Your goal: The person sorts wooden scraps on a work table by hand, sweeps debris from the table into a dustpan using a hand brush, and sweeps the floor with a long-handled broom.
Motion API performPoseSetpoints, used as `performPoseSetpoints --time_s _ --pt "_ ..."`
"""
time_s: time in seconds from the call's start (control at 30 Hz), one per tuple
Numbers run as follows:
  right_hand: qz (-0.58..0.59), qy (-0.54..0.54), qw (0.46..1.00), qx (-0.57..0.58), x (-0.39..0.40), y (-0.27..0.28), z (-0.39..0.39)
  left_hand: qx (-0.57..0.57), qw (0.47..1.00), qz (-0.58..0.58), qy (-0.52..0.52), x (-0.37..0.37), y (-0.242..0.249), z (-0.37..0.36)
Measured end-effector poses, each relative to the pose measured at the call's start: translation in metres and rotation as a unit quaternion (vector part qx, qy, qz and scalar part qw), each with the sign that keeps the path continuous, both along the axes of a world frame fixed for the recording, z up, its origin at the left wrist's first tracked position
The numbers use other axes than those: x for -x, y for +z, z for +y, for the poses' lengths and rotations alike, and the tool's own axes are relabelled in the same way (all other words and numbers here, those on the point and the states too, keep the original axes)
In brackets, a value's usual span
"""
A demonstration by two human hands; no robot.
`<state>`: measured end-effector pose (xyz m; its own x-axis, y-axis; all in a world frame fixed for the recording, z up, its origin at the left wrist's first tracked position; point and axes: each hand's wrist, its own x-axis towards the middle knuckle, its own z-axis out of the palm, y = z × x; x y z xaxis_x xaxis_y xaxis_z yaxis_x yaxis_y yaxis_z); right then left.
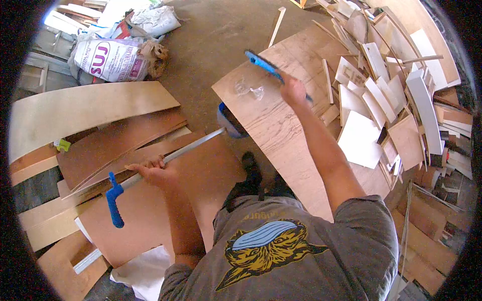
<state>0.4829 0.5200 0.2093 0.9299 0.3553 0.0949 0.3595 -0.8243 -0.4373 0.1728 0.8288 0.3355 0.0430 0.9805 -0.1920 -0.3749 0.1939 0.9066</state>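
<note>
My left hand (158,173) is closed round the metal pole (193,144) of a long-handled dustpan. Its blue grip (115,205) sticks out at the pole's near end, and the blue pan (229,119) is low by the edge of a plywood sheet (271,135), partly hidden under it. In my right hand (294,91) is a blue brush (262,63), with dark bristles along its side. The brush is over the far part of the plywood. Crumpled clear plastic (257,92) lies on the sheet, left of my right hand and apart from the brush.
Wood offcuts (374,95) are piled along the right, some on the plywood. Brown boards (120,145) lie stacked on the left. Filled sacks (113,59) stand at the back left. A thin wood strip (276,27) is on the concrete floor beyond the sheet.
</note>
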Motion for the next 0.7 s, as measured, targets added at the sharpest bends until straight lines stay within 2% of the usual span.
performPoseSetpoints --time_s 0.1,0.2,0.3,0.4,0.53,0.6,0.63,0.67,0.7 --pt "-0.001 -0.002 0.999 0.034 -0.024 0.017 0.008 0.030 0.999 0.005 0.014 -0.006 0.014 -0.008" --pt "0.000 0.030 0.999 0.043 -0.030 -0.023 0.011 0.021 0.999 0.008 0.025 -0.007 0.017 -0.011" --pt "0.052 0.060 0.996 0.047 0.010 -0.039 0.034 0.014 1.000 0.000 0.022 -0.002 0.012 -0.006" --pt "0.046 0.076 0.996 -0.014 0.056 -0.060 0.048 -0.016 1.000 0.002 0.008 0.008 0.007 0.004" --pt "0.075 0.113 0.990 -0.024 0.095 -0.043 0.063 -0.055 0.997 0.023 0.039 0.016 0.023 0.009" --pt "0.121 0.114 0.986 -0.004 0.106 -0.028 0.069 -0.029 0.999 -0.033 -0.013 0.025 0.052 0.003" --pt "0.082 0.143 0.985 -0.057 0.110 -0.032 0.069 -0.023 0.999 -0.044 -0.013 0.027 0.056 0.002" --pt "0.101 0.142 0.984 -0.040 0.114 -0.030 0.068 -0.017 0.998 -0.055 -0.012 0.030 0.061 0.001" --pt "0.122 0.140 0.982 -0.024 0.121 -0.005 0.070 -0.019 0.999 -0.049 0.015 0.033 0.062 0.006"
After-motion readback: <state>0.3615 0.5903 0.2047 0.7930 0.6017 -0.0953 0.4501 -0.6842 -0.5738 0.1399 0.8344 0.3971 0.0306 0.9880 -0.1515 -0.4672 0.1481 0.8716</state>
